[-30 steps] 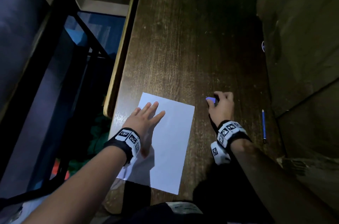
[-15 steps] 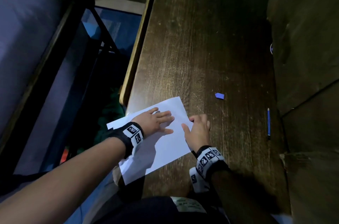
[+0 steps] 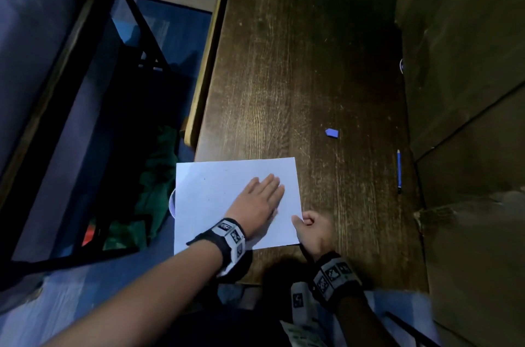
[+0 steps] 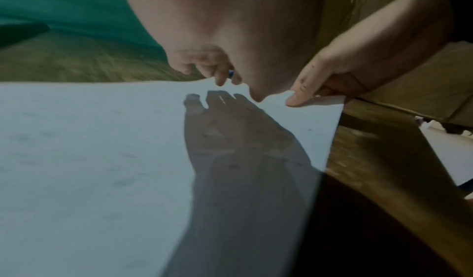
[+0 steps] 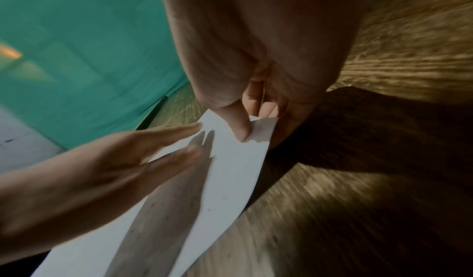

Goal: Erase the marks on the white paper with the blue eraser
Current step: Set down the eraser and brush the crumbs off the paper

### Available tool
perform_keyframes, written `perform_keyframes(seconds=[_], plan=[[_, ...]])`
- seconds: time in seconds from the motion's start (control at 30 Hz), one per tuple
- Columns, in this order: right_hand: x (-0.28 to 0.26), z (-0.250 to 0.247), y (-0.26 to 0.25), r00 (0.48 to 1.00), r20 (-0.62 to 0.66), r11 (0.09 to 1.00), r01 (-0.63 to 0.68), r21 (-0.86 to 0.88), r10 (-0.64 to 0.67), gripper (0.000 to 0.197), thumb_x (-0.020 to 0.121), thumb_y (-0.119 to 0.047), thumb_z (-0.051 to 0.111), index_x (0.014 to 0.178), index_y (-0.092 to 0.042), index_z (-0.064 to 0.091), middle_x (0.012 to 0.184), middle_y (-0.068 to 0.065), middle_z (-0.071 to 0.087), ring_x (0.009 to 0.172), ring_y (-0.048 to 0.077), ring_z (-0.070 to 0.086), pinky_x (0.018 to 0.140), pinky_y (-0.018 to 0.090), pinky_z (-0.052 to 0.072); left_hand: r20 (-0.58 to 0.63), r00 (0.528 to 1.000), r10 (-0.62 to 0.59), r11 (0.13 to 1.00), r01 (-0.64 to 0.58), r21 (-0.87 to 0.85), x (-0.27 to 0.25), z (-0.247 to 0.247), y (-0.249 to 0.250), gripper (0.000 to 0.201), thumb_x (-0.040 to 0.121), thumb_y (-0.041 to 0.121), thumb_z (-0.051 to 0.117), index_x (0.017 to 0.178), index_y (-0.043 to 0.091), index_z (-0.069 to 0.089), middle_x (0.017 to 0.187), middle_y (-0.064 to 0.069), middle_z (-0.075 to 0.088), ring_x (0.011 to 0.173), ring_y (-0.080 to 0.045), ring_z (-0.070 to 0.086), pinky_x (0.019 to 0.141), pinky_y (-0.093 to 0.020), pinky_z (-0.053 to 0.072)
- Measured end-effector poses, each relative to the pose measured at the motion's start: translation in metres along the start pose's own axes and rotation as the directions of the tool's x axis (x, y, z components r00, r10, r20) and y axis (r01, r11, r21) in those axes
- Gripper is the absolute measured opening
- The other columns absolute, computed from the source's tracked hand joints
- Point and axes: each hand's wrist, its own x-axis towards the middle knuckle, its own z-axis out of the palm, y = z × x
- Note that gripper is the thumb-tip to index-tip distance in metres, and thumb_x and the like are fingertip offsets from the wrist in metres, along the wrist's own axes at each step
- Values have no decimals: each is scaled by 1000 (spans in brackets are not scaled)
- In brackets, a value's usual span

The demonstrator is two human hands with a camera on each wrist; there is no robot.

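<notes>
The white paper (image 3: pixel 216 204) lies crosswise at the near left of the wooden table (image 3: pixel 298 62), its left part hanging over the table's edge. A few faint small marks show on it. My left hand (image 3: pixel 270 184) rests flat on the sheet, fingers straight and together. My right hand (image 3: pixel 301 223) pinches the paper's right edge between thumb and curled fingers; in the right wrist view the thumb (image 5: pixel 240 127) presses the lifted corner of the paper (image 5: pixel 230 170). The blue eraser (image 3: pixel 331 133) lies alone on the table, beyond and right of the paper, touched by neither hand.
A blue pencil (image 3: pixel 399 170) lies near the table's right side, beside tall cardboard boxes (image 3: pixel 460 90). Left of the table is a drop to the floor with a dark metal frame (image 3: pixel 136 22) and green cloth (image 3: pixel 159 176).
The paper has been turned square to the table. My right hand, after leaving the eraser a second ago, shifted to pinch the sheet's right edge. My left hand's fingers closed together.
</notes>
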Motion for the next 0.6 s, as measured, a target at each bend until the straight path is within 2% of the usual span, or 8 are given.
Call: perform_keyframes(seconds=[0.1, 0.23, 0.27, 0.33, 0.4, 0.47, 0.53, 0.6], plan=[[-8, -1, -2, 999, -39, 1000, -7, -21, 6, 28, 83, -24, 72, 59, -18, 58, 50, -10, 51, 49, 7, 45, 52, 23, 34, -5, 999, -37, 999, 37, -22, 6, 29, 29, 72, 104, 54, 8, 162, 13, -4, 170, -8, -12, 157, -23, -9, 125, -46, 0], [-3, -7, 13, 999, -18, 999, 40, -16, -40, 35, 81, -22, 74, 53, -21, 52, 44, -10, 49, 48, 8, 43, 54, 24, 34, -126, 991, 53, 997, -45, 65, 3, 51, 12, 71, 104, 56, 17, 163, 16, 16, 169, -3, 10, 156, -19, 17, 122, -44, 14], [-1, -8, 15, 999, -16, 998, 51, -22, -52, 37, 80, -22, 74, 51, -21, 50, 43, -12, 49, 48, 8, 43, 53, 24, 33, -149, 989, 27, 998, -17, 66, 0, 50, -1, 70, 104, 54, 20, 162, 16, 21, 169, -3, 17, 154, -19, 22, 121, -44, 15], [2, -11, 18, 998, -2, 997, 66, -27, -66, 38, 77, -20, 75, 50, -21, 49, 41, -14, 48, 47, 8, 43, 50, 22, 33, -217, 969, -120, 993, 122, -5, -11, 44, -29, 66, 104, 50, 23, 160, 15, 26, 167, -4, 26, 153, -20, 26, 121, -45, 17], [3, -13, 14, 998, 13, 998, 56, 20, -56, 22, 77, -15, 76, 62, -19, 60, 47, -13, 53, 47, 2, 49, 48, 13, 35, -273, 916, -294, 956, 286, -71, -19, 39, -44, 64, 106, 45, 22, 160, 11, 26, 167, -6, 24, 154, -22, 23, 122, -48, 15], [4, -13, 13, 997, 16, 995, 81, 55, -82, 14, 76, -14, 77, 71, -18, 64, 55, -7, 61, 54, 3, 55, 54, 12, 40, -302, 883, -360, 933, 349, -92, -10, 33, -34, 64, 106, 42, 21, 160, 7, 24, 168, -10, 20, 155, -25, 20, 123, -49, 12], [10, -12, 20, 993, 28, 989, 109, 99, -112, 18, 77, -18, 77, 67, -21, 62, 56, -4, 64, 59, 17, 61, 60, 28, 48, -317, 919, -235, 971, 235, -40, 6, 39, 4, 65, 105, 44, 24, 159, 8, 28, 168, -11, 20, 154, -26, 23, 122, -48, 14], [14, -13, 25, 989, 74, 985, 119, 126, -129, 21, 79, -20, 76, 66, -21, 60, 55, -3, 64, 55, 20, 60, 58, 32, 46, -266, 963, -41, 999, 46, 13, 13, 55, 47, 65, 105, 46, 26, 161, 12, 25, 169, -9, 15, 155, -23, 20, 122, -46, 14]])
